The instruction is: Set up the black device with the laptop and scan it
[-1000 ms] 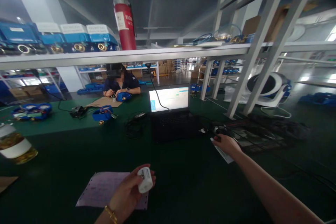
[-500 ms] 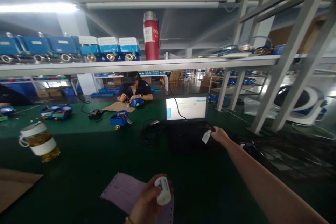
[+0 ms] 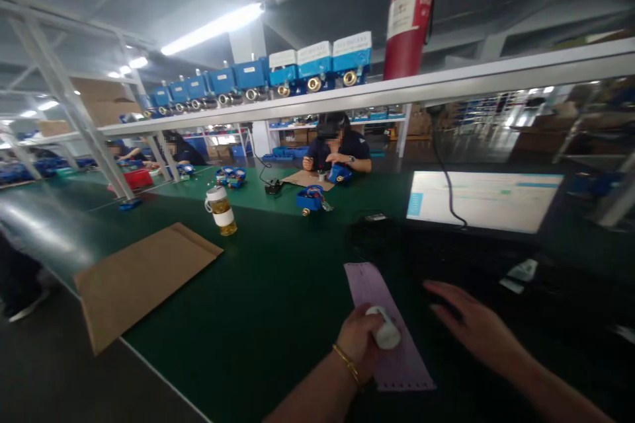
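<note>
My left hand (image 3: 361, 338) is closed around a short white cylinder (image 3: 384, 328), whose kind I cannot make out. Beneath it a pink sheet of paper (image 3: 364, 281) with punched edges lies on the green table. My right hand (image 3: 469, 317) is stretched out in front of the dark laptop (image 3: 483, 201), fingers and thumb apart, with nothing in it. The laptop's screen is lit. A white tag (image 3: 520, 274) lies by the laptop's right side, beyond my right hand.
Brown cardboard (image 3: 149, 277) lies at the left, with a tea bottle (image 3: 221, 211) behind it. A blue meter housing (image 3: 310, 199) stands farther back. Across the table a person (image 3: 337, 149) handles blue parts. The shelf overhead (image 3: 278, 106) carries blue meters and a red flask (image 3: 411, 20).
The view has turned left. My right hand has let go of the tagged thing by the laptop and drawn back toward me. My left hand still holds the white cylinder.
</note>
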`<state>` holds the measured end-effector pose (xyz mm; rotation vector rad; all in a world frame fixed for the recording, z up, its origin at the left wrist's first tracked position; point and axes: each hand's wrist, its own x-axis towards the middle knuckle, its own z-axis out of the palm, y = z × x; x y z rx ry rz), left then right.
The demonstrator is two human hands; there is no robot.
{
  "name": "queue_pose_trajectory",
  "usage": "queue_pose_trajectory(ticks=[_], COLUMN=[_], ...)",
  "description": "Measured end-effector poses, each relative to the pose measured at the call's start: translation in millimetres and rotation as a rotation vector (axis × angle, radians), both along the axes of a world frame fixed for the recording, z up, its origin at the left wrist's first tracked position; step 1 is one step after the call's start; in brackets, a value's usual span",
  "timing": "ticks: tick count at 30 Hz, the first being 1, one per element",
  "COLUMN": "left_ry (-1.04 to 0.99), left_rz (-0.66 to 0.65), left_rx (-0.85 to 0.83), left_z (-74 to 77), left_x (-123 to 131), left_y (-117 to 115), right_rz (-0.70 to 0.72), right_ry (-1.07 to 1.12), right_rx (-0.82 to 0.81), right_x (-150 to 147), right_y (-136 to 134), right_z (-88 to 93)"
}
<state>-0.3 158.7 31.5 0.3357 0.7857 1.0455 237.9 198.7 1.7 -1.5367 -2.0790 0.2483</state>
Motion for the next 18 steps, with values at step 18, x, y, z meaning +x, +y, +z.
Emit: queue_pose_trajectory(ticks=[18], left_ry=[0.236], left_rz=[-0.151], left_rx=[-0.073], left_z=[24.2], left_x=[2.4], left_y=[19.0], right_rz=[0.122], right_ry=[-0.332], right_rx=[-0.481], right_x=[-14.3], right_y=[-151.9], right_z=[66.3])
